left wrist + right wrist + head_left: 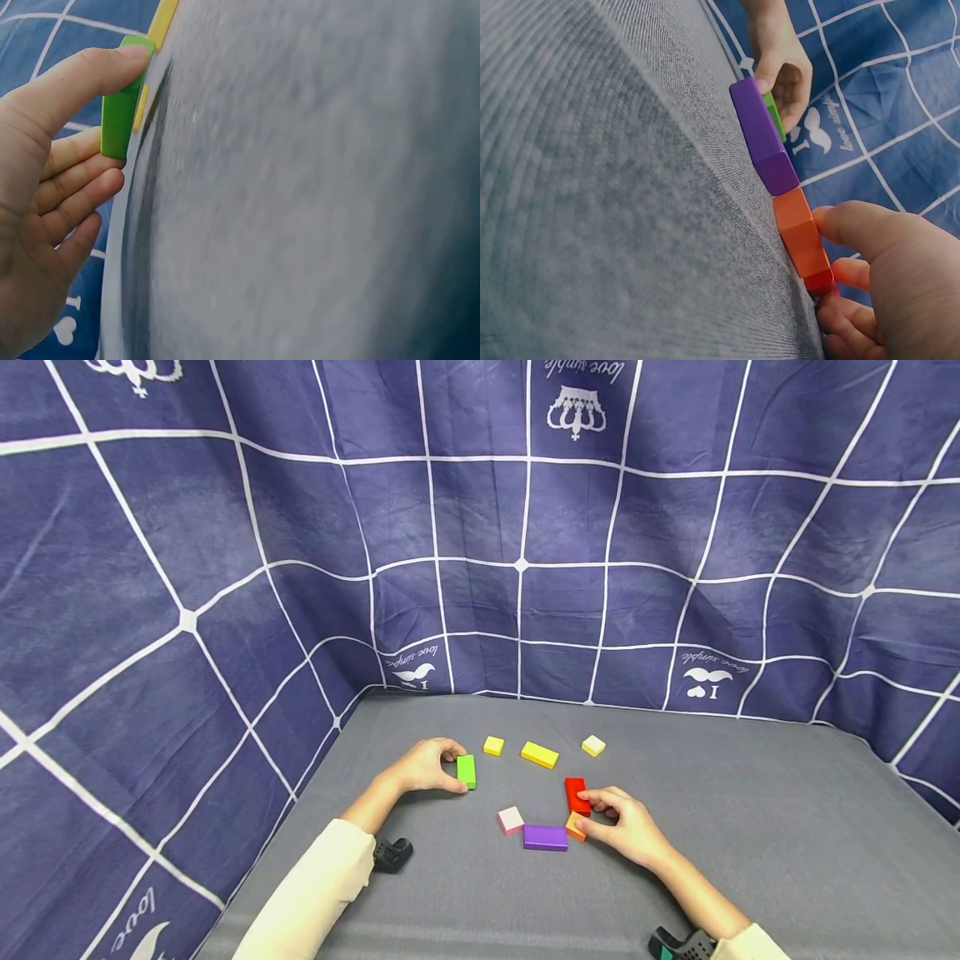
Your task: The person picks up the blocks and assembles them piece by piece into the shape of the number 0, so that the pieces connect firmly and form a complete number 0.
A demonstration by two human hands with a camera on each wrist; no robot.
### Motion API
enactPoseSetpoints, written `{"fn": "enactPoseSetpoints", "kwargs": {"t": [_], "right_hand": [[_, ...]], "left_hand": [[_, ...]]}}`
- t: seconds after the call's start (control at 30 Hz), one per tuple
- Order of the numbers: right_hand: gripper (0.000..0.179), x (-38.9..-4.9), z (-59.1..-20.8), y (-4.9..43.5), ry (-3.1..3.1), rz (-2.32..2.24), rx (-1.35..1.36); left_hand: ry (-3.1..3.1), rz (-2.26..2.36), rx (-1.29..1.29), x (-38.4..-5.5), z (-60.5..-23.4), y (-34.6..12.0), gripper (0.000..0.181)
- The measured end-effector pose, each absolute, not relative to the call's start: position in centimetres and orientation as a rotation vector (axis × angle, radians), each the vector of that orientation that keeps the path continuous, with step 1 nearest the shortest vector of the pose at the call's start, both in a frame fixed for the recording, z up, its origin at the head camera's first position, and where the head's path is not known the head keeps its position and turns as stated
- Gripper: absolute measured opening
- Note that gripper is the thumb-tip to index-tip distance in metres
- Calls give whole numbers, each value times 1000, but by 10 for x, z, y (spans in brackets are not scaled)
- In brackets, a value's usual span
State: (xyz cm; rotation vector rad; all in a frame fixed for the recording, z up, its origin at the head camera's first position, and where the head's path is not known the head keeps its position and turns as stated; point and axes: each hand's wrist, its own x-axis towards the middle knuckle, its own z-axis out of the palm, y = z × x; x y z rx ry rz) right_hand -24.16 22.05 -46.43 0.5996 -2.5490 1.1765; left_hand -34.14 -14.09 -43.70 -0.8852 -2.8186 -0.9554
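Note:
A green block (467, 772) is pinched lengthwise between the thumb and fingers of my left hand (427, 767), its other fingers spread loosely in the left wrist view. Over on the right, my right hand (628, 828) has its thumb against a small orange block (802, 231) and a fingertip at the side of a red block (575, 795). Neither block sits wrapped in that hand. The orange block stands at the red block's near end, beside the right end of a purple block (545, 837).
A pink-sided square block (511, 820) lies just left of the purple one. Farther back are a small yellow block (493, 746), a longer yellow block (540, 755) and a pale yellow block (593, 745). Behind the grey table (750, 810) hangs a blue checked curtain (480, 510).

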Motion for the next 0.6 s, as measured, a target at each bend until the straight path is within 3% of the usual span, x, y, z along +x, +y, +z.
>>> {"fn": "enactPoseSetpoints", "kwargs": {"t": [0.6], "right_hand": [[33,-241,-464,220,-2546,1179,607]], "left_hand": [[-2748,-949,-1040,-326,-436,-109,56]]}}
